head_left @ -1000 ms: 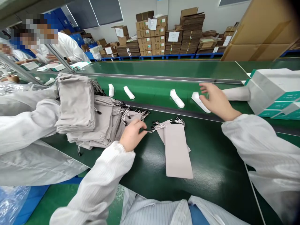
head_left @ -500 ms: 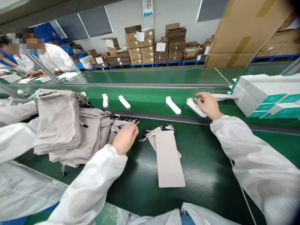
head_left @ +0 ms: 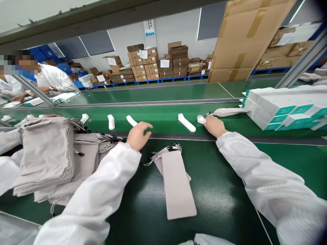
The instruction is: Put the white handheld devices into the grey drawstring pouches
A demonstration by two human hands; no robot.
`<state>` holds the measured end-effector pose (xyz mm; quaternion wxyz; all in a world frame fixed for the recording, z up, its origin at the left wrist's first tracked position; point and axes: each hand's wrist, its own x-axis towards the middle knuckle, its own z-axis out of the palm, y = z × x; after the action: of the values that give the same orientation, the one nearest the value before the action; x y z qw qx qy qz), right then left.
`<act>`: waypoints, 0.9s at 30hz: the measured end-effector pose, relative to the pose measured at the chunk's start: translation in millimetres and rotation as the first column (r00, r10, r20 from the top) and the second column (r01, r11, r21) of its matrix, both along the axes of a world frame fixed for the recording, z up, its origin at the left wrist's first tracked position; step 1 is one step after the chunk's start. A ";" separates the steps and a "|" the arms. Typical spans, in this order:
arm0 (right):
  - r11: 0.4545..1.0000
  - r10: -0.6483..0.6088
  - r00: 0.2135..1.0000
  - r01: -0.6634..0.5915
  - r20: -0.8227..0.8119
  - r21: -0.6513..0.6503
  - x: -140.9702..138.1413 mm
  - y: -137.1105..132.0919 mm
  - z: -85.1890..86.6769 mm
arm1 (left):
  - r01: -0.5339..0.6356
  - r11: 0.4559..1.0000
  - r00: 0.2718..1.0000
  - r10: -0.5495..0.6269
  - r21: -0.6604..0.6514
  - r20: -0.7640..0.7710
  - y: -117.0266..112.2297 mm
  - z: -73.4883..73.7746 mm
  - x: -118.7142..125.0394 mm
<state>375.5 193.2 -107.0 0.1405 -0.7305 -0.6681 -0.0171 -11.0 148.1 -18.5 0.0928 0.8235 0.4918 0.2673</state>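
Observation:
My left hand (head_left: 139, 136) is above the belt's near edge with thumb and fingers apart, holding nothing. Just beyond it lies a curved white piece (head_left: 131, 120). My right hand (head_left: 215, 126) is closed on another curved white piece (head_left: 201, 119), covering most of it. A filled grey drawstring pouch (head_left: 228, 111) rests right behind that hand, its cord end near the fingers. Between my arms, a flat grey drawstring pouch (head_left: 178, 183) lies over a second one on the green table. A third white piece (head_left: 186, 123) sits left of my right hand.
Stacked grey pouches (head_left: 47, 153) stand at left. White and teal boxes (head_left: 283, 105) are piled on the right. More white pieces (head_left: 111, 122) lie along the green belt (head_left: 158, 117). A co-worker (head_left: 53, 76) sits across, far left. A large cardboard sheet (head_left: 237, 41) stands behind.
My left hand has moved from beside the pouch stack toward the belt, and its fingers have spread. My right hand has come down onto the white piece. The view has shifted.

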 end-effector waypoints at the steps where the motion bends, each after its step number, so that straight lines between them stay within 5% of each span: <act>1: 1.000 -0.013 1.000 0.013 -0.010 0.015 -1.4 -1.0 1.2 | 0.049 0.999 0.999 -0.049 -0.004 0.021 -18.5 -5.8 6.0; 5: 0.986 -0.039 0.995 0.053 -0.089 0.156 -5.5 -6.2 16.8 | 0.136 0.989 0.991 -0.135 -0.050 0.027 -75.3 -29.1 31.6; 8: 0.950 0.113 0.898 0.027 -0.426 0.311 -15.2 -15.1 37.9 | 0.089 0.993 0.996 -0.091 -0.081 -0.020 -89.8 -40.6 40.8; 11: 0.947 0.301 0.443 -0.034 -0.845 0.320 -40.2 -34.1 59.8 | 0.047 0.997 0.998 -0.049 -0.054 -0.039 -91.1 -45.0 41.9; 13: 0.950 0.303 0.169 -0.124 -0.938 0.285 -63.2 -52.2 71.6 | 0.046 0.999 0.996 -0.046 -0.002 -0.075 -91.4 -44.5 41.4; 16: 0.934 0.279 -0.027 -0.223 -0.960 0.278 -96.2 -79.9 83.1 | 0.137 0.986 0.980 -0.121 0.099 -0.155 -93.8 -40.7 41.0; 19: 0.919 0.280 -0.072 -0.267 -0.957 0.289 -118.0 -99.4 87.6 | 0.222 0.959 0.957 -0.179 0.178 -0.230 -96.3 -37.6 40.7; 27: 0.890 0.361 -0.023 -0.291 -0.932 0.352 -130.3 -107.0 81.1 | 0.180 0.962 0.958 -0.123 0.208 -0.259 -89.1 -44.0 40.4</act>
<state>245.2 86.2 -25.9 0.5726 -0.3622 -0.5418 0.4973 29.4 59.0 -62.6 -0.0434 0.8906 0.4003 0.2113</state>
